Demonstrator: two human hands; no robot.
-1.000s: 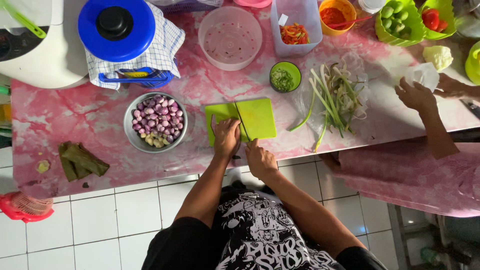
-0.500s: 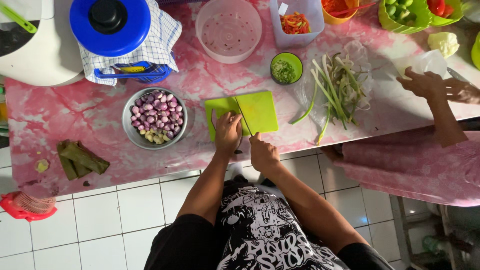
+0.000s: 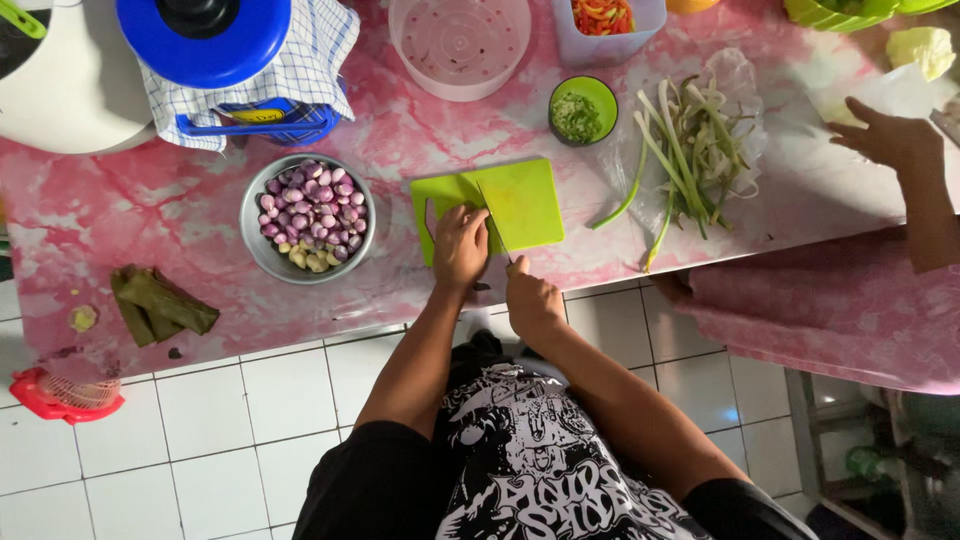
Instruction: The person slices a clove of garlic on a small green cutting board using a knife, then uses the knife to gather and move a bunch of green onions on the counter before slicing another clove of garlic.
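At the centre of the frame the left hand [image 3: 460, 245] lies flat, fingers together, on the green cutting board [image 3: 490, 205], seemingly pinning down something small that the hand hides. The right hand [image 3: 532, 295] is closed round the handle of a knife [image 3: 493, 212], whose thin blade runs up across the board beside the left fingers, set for slicing. The board sits at the near edge of the pink table [image 3: 180, 215], close to the body for reach. Left of it stands a metal bowl [image 3: 308, 218] of shallots (a few pale cloves too); to the right lie green stalks [image 3: 685, 150] on clear plastic. At the right edge another person's hand [image 3: 890, 135] rests on something white, partly cut off. The blue lid [image 3: 205, 35] and containers along the top are cropped.
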